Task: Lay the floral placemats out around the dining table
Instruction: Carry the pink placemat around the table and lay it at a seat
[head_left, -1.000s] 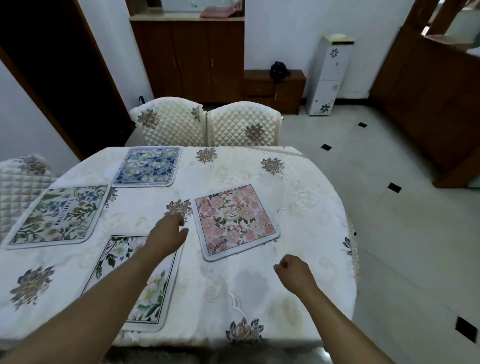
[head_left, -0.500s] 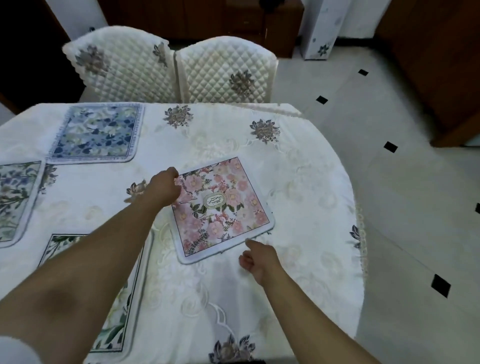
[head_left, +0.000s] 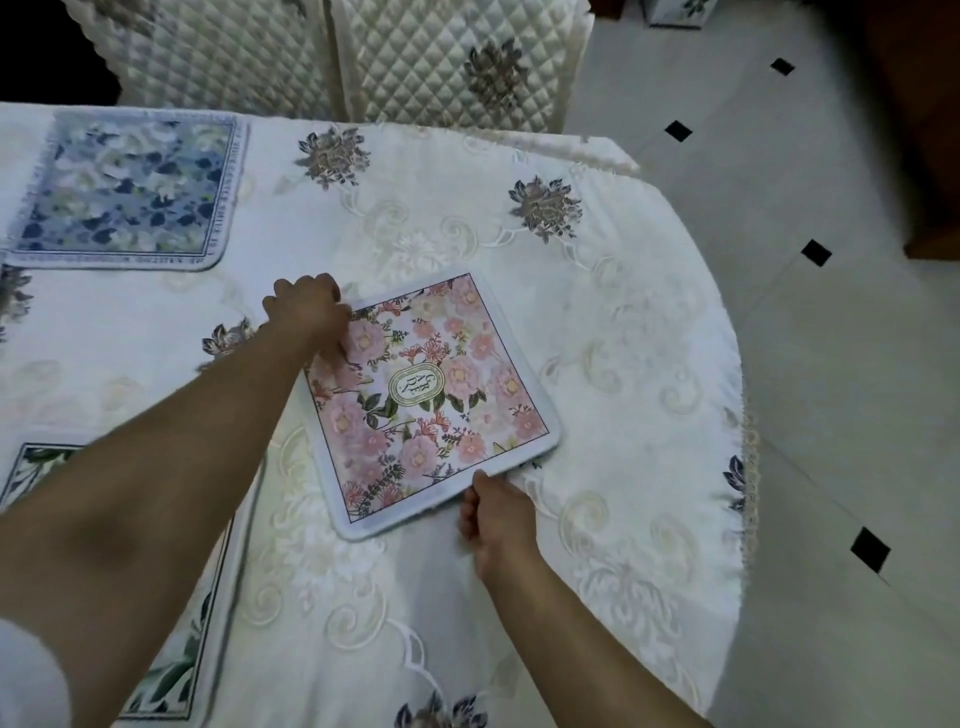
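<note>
Cream-white embroidered cloth is covering the rounded dining counter (head_left: 623, 338), with two quilted ivory chairs (head_left: 457, 62) standing at its far edge and pale floor tiles (head_left: 831, 389) with small black diamonds lying to the right. Item in hand: square pink-flowered placemat with white border and oval centre label (head_left: 431, 400), lying flat on the counter's right half and sitting askew to the counter edge. Left grip (head_left: 309, 312) is curling over the mat's far-left corner, fingers bent and taking hold of it. Right grip (head_left: 496, 514) is pinching the near edge close to the right corner. Also lying on the counter: blue-flowered rectangular placemat (head_left: 130, 192), far left and well apart; green-leaved white placemat (head_left: 176, 670), near left, partly hidden by the left forearm. Step in hand, as judged: squaring the pink mat to a seat. Handling note: both grips should be turning it together, lifting it slightly rather than dragging, since the cloth appears to be wrinkling just beside the right grip and could be pulling along with the mat.
</note>
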